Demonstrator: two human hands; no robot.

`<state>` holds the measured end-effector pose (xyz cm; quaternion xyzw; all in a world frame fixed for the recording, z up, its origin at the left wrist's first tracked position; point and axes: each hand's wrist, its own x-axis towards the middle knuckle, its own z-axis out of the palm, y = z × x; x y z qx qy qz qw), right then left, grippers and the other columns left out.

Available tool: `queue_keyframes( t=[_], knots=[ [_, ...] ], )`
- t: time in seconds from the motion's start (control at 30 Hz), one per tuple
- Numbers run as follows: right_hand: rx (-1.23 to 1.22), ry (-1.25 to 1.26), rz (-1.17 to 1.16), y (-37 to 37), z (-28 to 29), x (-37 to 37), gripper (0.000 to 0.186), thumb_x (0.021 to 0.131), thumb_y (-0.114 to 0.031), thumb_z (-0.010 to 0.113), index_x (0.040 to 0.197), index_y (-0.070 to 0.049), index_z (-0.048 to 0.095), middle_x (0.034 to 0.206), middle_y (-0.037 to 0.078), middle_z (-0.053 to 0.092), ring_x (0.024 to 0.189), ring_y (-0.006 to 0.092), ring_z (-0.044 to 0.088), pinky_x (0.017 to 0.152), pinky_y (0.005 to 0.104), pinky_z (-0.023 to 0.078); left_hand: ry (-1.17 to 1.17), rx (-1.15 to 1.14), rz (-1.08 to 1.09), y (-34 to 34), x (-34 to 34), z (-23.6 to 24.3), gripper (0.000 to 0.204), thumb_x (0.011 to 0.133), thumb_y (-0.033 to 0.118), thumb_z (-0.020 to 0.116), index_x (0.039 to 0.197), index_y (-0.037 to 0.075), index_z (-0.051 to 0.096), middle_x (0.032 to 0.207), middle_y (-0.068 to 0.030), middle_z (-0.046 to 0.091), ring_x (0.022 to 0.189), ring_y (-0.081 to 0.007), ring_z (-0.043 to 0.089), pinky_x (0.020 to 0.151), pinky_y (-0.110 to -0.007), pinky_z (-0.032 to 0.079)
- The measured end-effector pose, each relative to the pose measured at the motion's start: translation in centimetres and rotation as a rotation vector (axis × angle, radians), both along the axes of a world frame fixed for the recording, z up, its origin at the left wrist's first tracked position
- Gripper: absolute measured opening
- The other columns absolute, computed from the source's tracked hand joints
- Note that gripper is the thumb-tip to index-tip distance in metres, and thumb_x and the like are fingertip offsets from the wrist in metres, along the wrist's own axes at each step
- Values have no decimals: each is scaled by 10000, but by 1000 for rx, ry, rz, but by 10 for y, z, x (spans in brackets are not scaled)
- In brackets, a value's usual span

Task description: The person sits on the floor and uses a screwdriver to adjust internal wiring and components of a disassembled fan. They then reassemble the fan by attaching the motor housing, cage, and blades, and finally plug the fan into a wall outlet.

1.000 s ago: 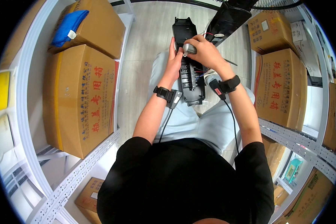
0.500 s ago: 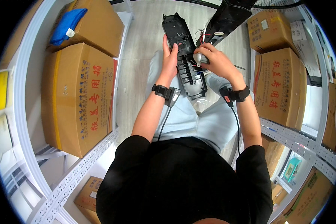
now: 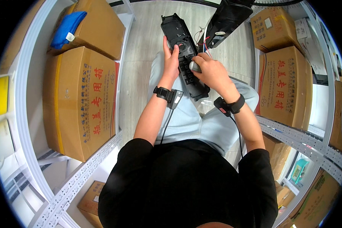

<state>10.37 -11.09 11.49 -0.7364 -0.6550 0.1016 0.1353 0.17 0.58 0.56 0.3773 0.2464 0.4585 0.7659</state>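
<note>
A long black plastic housing (image 3: 174, 29) slants across the space above my knees, its ribbed inner side facing up. My left hand (image 3: 171, 64) grips its left edge, thumb over the rim and fingers along the side. In my right hand (image 3: 213, 73) is a rounded grey part (image 3: 195, 67), held over the housing's row of round recesses. The fingers cover much of that part, so its exact kind is unclear. Red, blue and white wires (image 3: 206, 42) run just beyond the right hand, beside a larger black casing (image 3: 228, 19) standing at the far right.
Shelves with cardboard boxes flank me on the left (image 3: 70, 106) and right (image 3: 281, 89). A blue cloth-like bundle (image 3: 68, 29) lies on the upper left box. Perforated metal shelf rails (image 3: 79, 173) run close to both arms. Cables (image 3: 167, 125) hang from my wrist straps.
My right hand has moved left with the grey part, from the housing's right edge to over its recesses. The housing has shifted slightly left with my left hand.
</note>
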Motion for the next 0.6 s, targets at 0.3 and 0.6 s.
queue_keyframes(
  t=[0.3,0.6],
  knots=[
    [-140,-56,-31,10,-16,1,467,762,-280,734,1148,-73,570,1006,140,647,848,343,653,732,432,534,11,29,3,-1,-1,5,667,1005,169,495,1530,206,85,1290,-114,494,1117,-171,506,970,-338,426],
    [-125,118,-76,14,-16,11,436,695,-247,746,1058,-27,647,1024,169,651,915,361,636,809,424,515,-16,25,7,-5,1,6,698,994,125,501,1534,209,65,1367,-118,446,1178,-182,477,991,-337,410]
  ],
)
